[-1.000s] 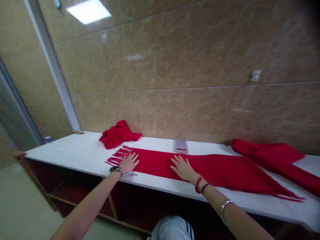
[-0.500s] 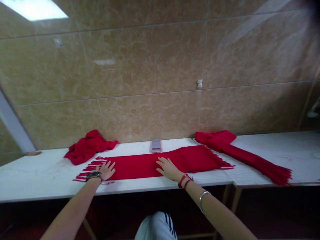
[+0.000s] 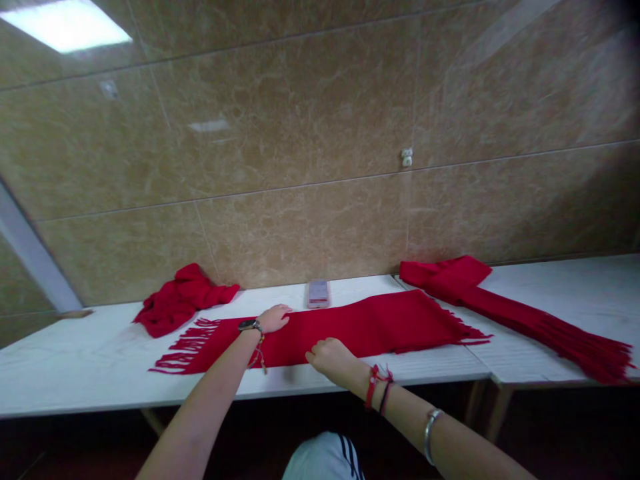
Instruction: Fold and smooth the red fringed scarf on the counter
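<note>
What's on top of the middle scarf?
The left hand and forearm are over the middle scarf, with the right hand over its near edge. The part behind them is covered; whether either hand grips it can't be told.

On the table (image 3: 75,367) before you, one scarf (image 3: 350,325) lies with a cloth (image 3: 180,301) behind its left end, a phone (image 3: 319,294) behind its middle and a second scarf (image 3: 500,308) to its right.

Partly lost to me
Toward seven o'clock, the left arm (image 3: 210,400) hides some red scarf (image 3: 333,325); at six, my view crops the knee (image 3: 320,460).
</note>
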A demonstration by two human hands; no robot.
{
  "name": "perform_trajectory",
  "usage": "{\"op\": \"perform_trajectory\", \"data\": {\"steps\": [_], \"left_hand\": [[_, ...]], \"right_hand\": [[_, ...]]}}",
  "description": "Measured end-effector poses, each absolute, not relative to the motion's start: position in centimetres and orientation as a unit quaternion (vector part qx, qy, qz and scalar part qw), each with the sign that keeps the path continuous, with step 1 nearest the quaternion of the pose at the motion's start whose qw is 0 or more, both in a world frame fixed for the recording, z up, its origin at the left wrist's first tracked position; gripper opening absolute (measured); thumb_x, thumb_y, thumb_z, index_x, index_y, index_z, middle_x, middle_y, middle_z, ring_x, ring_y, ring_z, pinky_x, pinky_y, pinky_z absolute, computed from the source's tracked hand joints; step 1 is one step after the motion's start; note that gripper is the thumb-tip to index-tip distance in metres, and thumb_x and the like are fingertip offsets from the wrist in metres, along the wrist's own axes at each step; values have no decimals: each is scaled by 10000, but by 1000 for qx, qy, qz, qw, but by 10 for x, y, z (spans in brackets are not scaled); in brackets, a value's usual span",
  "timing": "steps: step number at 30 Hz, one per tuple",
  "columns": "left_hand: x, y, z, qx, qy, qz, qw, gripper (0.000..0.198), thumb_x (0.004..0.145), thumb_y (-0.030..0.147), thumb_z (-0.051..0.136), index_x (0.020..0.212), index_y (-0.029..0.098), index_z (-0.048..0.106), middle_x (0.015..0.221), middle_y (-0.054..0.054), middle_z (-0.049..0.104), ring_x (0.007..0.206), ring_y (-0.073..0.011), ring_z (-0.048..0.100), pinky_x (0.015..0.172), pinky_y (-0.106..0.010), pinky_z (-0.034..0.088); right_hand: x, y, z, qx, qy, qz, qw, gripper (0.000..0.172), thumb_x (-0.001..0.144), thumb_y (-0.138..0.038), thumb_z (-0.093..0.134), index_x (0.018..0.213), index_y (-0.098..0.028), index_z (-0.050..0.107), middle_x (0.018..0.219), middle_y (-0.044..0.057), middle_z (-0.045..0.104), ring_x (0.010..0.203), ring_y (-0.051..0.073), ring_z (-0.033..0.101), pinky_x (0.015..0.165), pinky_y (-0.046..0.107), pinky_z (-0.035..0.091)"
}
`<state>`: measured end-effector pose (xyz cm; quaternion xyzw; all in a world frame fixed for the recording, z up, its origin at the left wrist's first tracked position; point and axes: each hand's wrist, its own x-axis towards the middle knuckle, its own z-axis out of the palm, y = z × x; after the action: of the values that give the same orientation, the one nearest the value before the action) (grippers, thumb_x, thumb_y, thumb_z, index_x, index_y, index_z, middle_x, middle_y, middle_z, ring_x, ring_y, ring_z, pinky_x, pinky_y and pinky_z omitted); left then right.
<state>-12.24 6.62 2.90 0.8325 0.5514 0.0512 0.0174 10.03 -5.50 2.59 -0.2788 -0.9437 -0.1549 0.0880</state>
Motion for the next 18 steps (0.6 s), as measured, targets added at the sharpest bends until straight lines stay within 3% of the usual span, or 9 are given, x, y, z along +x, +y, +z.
{"op": "perform_trajectory", "data": {"steps": [4,12,18], "left_hand": [[-101,88,23,840,537,68,42,301,767,224,447,989,145,633,1037,-97,636,994,-205,553,891,-289,379],[-83,114,12,825,536,110,143,244,757,311,487,848,153,650,810,-38,669,732,-163,584,650,-224,412],[-76,121,11,808,531,144,211,213,727,325,518,755,154,643,773,-16,665,728,-151,572,656,-216,406]], "right_hand": [[92,-55,20,-294,-938,-155,98,120,801,-60,493,846,-114,590,790,87,654,710,198,613,565,296,456],[79,-46,7,-353,-912,-151,142,126,818,-72,481,882,-94,587,777,111,635,730,212,595,596,325,448],[78,-43,3,-341,-910,-170,163,141,824,-68,469,883,-98,594,774,102,619,743,209,565,617,330,429]]}}
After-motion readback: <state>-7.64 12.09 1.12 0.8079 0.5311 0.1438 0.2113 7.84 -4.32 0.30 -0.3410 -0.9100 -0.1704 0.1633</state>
